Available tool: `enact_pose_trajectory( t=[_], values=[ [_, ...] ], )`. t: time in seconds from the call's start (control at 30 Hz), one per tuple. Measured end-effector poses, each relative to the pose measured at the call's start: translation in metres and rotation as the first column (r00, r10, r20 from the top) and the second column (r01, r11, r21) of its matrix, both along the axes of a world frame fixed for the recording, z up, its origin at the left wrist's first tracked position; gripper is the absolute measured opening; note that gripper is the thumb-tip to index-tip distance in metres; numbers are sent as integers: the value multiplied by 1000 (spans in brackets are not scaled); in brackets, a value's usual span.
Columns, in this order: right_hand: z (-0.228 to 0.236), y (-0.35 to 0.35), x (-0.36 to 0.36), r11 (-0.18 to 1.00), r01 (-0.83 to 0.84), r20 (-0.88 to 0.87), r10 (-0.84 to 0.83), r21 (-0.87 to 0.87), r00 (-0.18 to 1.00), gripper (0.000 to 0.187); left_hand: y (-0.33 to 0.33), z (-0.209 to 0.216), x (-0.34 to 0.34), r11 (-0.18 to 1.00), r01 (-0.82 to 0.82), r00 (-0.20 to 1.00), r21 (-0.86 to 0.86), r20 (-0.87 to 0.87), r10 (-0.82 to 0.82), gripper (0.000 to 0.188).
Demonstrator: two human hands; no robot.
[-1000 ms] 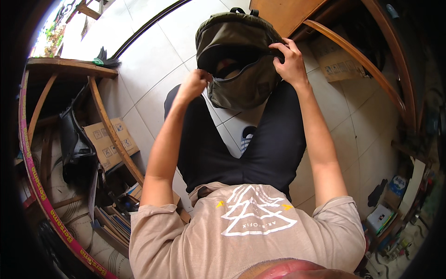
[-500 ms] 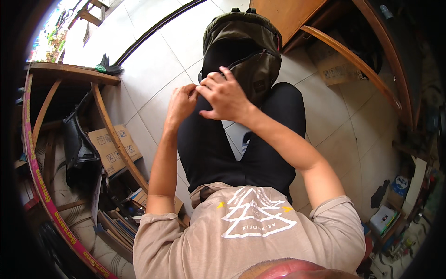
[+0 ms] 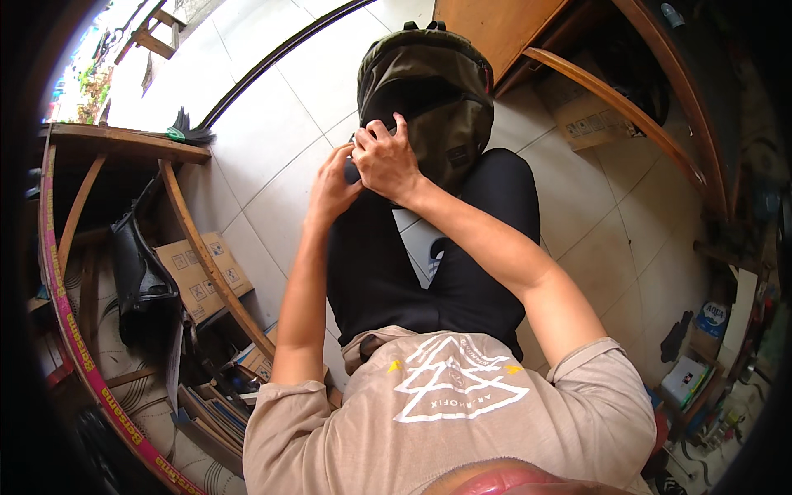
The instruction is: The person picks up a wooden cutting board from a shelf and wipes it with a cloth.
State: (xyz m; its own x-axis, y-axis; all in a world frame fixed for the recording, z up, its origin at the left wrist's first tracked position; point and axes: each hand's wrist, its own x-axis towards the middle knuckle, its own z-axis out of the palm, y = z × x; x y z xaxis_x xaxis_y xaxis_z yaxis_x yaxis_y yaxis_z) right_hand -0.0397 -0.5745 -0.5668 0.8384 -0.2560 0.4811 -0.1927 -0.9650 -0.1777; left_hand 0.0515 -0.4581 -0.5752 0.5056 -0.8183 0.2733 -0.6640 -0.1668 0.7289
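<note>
- While both hands meet at the near edge of the backpack (image 3: 429,107), the bag rests on the person's knees, top end pointing away, above the tiled floor (image 3: 272,124).
- Right hand (image 3: 388,161): fingers curled and pressed together on the bag's near rim, seemingly pinching a small part there; the part itself is hidden under the knuckles.
- Left hand (image 3: 332,186): fingers bent, tips touching the same spot just beside the right hand; cannot tell whether they pinch fabric or only brace it.
- Judgement, doing this well: one hand should hold the fabric taut while the other works the small part along a straight line; the bag is best kept steady on the knees so it does not slide off.
- Count: one backpack, two hands, both on it.
- Around: two cardboard boxes, one (image 3: 200,276) under the wooden rack at left, one (image 3: 587,120) under the wooden furniture at right; one small blue-and-white pack (image 3: 713,318) far right.
</note>
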Motion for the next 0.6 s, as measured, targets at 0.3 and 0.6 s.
enact_pose_trajectory(
  t=[0.3,0.6],
  values=[
    [58,-51,-3,958,260,-35,-257,123,966,19,-24,-18,-8,964,-130,977,231,-135,164,12],
    [0,-177,-60,769,263,109,-395,583,912,20,-47,-32,2,988,-116,990,100,92,106,27]
  ],
)
